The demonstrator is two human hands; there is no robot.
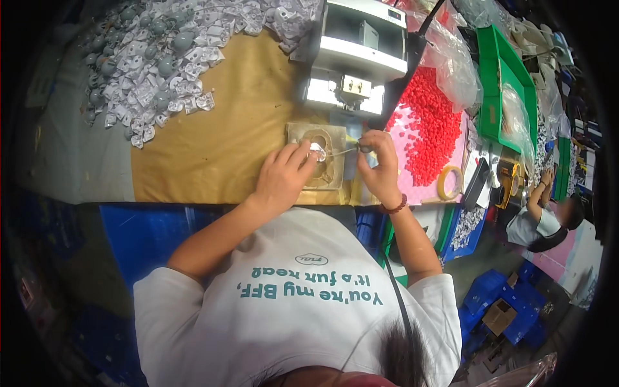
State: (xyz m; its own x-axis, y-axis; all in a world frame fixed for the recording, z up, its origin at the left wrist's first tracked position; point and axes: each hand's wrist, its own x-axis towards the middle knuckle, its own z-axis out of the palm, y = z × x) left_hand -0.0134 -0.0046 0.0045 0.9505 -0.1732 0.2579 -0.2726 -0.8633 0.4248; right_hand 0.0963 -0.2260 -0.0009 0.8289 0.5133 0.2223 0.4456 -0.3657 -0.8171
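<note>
In front of me on the bench sits a square, tan fixture block (pixel 333 177) with a hollowed middle. A small white plastic part (pixel 317 152) lies in that hollow. My left hand (pixel 284 173) reaches over the block's left side, its fingertips closed against the white part. On the other side, my right hand (pixel 380 161) pinches a thin metal pick-like tool (pixel 342 152) by its short dark handle. The shaft points left toward the white part; whether its tip touches cannot be made out.
A white bench machine (pixel 358 58) stands just beyond the block. White and grey plastic parts (pixel 161 71) are heaped at the far left. Red pieces (pixel 432 122) cover a pink sheet on the right, near a tape roll (pixel 449 182) and green tray (pixel 490 97). Another person (pixel 538 219) works farther right.
</note>
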